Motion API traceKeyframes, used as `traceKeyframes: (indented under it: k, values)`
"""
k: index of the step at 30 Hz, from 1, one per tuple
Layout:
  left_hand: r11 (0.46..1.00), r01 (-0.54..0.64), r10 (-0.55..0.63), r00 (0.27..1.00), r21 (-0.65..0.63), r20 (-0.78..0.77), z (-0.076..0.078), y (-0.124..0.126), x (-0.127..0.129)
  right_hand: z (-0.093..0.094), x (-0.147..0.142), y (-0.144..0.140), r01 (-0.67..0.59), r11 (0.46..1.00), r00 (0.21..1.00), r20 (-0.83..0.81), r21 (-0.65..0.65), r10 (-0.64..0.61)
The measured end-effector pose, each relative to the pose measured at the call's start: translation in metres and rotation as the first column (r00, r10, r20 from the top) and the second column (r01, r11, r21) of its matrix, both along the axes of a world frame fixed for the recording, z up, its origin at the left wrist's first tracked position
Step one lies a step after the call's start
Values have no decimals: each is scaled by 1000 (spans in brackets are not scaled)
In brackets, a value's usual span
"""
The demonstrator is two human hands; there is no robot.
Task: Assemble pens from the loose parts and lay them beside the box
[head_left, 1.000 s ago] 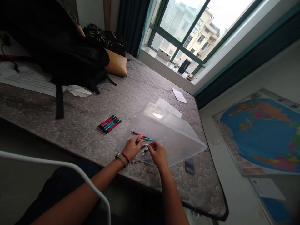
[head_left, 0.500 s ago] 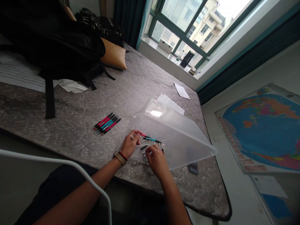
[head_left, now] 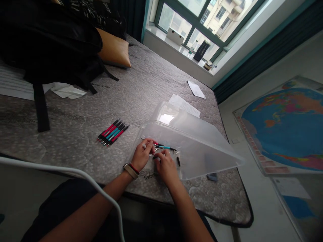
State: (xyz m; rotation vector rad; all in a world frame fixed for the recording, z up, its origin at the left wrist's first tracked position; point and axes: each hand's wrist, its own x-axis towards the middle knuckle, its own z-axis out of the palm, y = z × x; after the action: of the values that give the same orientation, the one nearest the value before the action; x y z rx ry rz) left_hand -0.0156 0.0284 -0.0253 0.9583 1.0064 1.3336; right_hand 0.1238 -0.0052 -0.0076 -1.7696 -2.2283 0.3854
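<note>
My left hand [head_left: 142,154] is closed, with a slim whitish pen part [head_left: 144,146] showing between its fingers. Close beside it, my right hand [head_left: 166,167] has its fingertips pinched on a small black pen part [head_left: 154,157]. Both hands are over the clear plastic case [head_left: 199,153], whose lid stands raised. A teal and black pen barrel [head_left: 165,147] lies just beyond my fingers, and a red piece is partly covered by the left hand. Another black pen part [head_left: 178,161] rests right of my right hand. Several small pieces are partly hidden by my fingers.
A row of red, teal and black pens [head_left: 113,132] lies on the quilted mattress [head_left: 83,134] to the left. Beyond are a black backpack [head_left: 58,43], a tan cushion [head_left: 114,48] and papers [head_left: 185,104]. A white tube [head_left: 75,172] arcs across the lower left.
My right hand has moved up and closer to the left, its fingertips now on a black part that lay loose. The view has shifted slightly.
</note>
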Motion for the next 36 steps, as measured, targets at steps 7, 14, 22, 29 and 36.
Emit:
traceKeyframes:
  k: [7, 14, 22, 29, 36]
  values:
    - [1000, 3, -3, 1000, -4, 17, 11, -4, -2, 2, -2, 2, 45, 997, 972, -232, 70, -28]
    - [997, 76, -77, 996, -8, -35, 11, -8, 1, 3, 14, 5, 223, 950, 469, -830, -221, -303]
    - [970, 237, -215, 939, 52, -269, 5, -16, 7, 11, 22, 7, 166, 934, 206, -915, -316, -346]
    - [944, 315, -247, 873, 101, -420, 16, -23, 10, 8, 28, 7, 172, 939, 244, -911, -297, -333]
    - [958, 280, -220, 863, 68, -456, 15, -24, 9, 13, 37, 5, 230, 951, 387, -877, -207, -285]
